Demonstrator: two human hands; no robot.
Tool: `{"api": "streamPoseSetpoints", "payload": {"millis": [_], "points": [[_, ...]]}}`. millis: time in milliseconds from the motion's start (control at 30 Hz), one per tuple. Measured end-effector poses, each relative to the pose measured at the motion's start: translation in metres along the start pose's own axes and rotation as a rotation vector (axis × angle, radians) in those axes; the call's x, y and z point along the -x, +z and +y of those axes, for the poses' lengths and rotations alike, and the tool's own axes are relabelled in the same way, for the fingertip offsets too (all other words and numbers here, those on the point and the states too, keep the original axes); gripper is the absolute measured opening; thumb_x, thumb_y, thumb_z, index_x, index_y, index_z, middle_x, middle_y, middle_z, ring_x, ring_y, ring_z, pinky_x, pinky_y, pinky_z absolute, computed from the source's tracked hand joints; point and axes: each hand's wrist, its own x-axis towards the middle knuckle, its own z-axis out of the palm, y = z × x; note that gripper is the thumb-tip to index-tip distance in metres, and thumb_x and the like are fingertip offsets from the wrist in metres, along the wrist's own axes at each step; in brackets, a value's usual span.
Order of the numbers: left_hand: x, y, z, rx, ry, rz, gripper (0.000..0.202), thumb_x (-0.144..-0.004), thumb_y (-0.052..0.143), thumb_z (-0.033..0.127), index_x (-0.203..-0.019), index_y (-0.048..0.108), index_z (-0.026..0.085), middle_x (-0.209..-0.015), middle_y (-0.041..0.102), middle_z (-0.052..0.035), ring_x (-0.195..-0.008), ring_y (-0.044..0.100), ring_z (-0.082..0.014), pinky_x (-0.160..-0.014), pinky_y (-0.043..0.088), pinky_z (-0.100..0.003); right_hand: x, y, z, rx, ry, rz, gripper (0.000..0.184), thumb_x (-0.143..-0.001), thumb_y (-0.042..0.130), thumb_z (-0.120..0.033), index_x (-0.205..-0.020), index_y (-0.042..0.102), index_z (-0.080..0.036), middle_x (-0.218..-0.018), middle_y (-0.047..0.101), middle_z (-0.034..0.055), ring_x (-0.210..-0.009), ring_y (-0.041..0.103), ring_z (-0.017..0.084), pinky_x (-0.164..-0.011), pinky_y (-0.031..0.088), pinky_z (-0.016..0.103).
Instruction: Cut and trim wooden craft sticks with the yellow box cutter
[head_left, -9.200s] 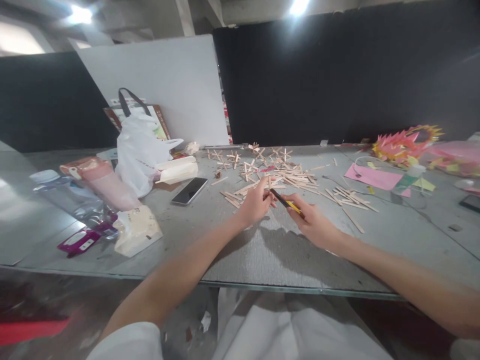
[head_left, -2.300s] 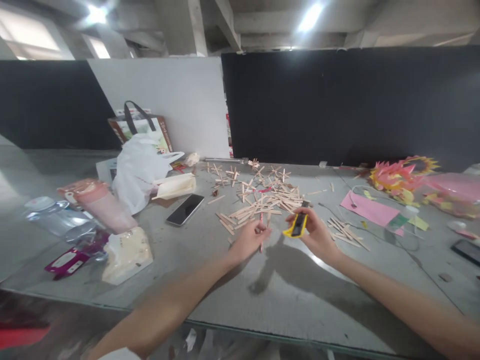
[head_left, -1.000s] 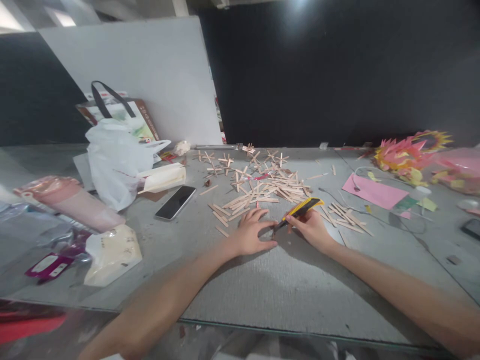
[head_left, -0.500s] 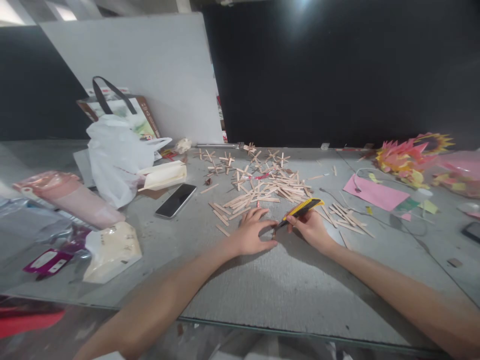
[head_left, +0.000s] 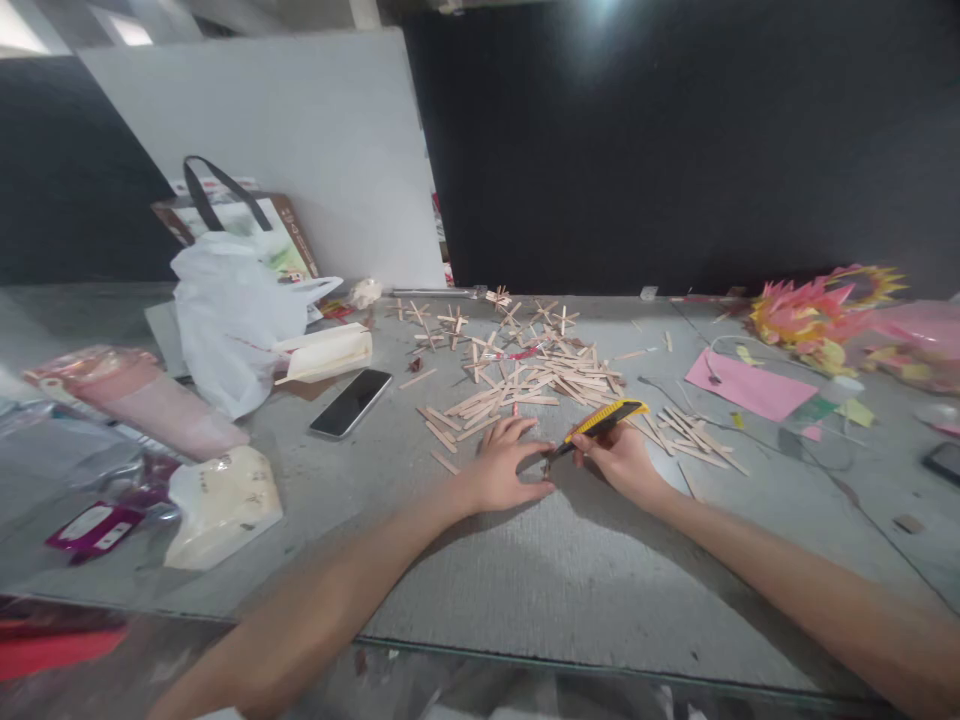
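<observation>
My left hand (head_left: 508, 468) rests low over the table, thumb and index finger curved round a short wooden stick (head_left: 547, 468). Only a small part of that stick shows at the fingertips. In my right hand (head_left: 616, 455) is a yellow and black utility knife (head_left: 609, 418), slanting down to the left. Its tip meets the stick between the left thumb and index finger. Just beyond both hands lies a heap of loose wooden craft sticks (head_left: 570, 372). More sticks (head_left: 694, 438) are spread to the right of my right hand.
Star-like crossed stick pieces (head_left: 454, 322) stand behind the heap. To the left are a phone (head_left: 351, 403), a white plastic bag (head_left: 225, 320) and a pink tumbler (head_left: 142, 395). Pink paper (head_left: 750, 385) and a cable (head_left: 694, 408) lie at right. The table's front edge (head_left: 525, 655) is near.
The knife has tilted very slightly at the stick, its rear end a little lower. Both hands keep nearly the same place, and the view has shifted only a touch.
</observation>
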Motion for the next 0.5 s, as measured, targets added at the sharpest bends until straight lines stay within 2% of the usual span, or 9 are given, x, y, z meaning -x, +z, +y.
{"api": "streamPoseSetpoints", "payload": {"millis": [367, 500], "points": [[0.000, 0.002, -0.002, -0.004, 0.009, 0.003, 0.062, -0.081, 0.085, 0.055, -0.137, 0.073, 0.031, -0.162, 0.047, -0.0140, -0.154, 0.034, -0.0409, -0.125, 0.031, -0.062, -0.001, 0.000, 0.009, -0.027, -0.039, -0.013, 0.043, -0.090, 0.069, -0.062, -0.090, 0.072, -0.019, -0.067, 0.072, 0.0051, -0.065, 0.067, 0.022, -0.068, 0.053, 0.034], [0.000, 0.002, -0.001, -0.007, 0.001, -0.002, 0.062, -0.081, 0.085, 0.055, -0.137, 0.073, 0.031, -0.162, 0.047, -0.0147, -0.155, 0.033, -0.0413, -0.126, 0.030, -0.063, -0.001, 0.000, 0.008, 0.016, -0.027, -0.012, 0.045, -0.090, 0.066, -0.065, -0.087, 0.072, -0.020, -0.067, 0.072, 0.0057, -0.066, 0.067, 0.023, -0.069, 0.054, 0.034]]}}
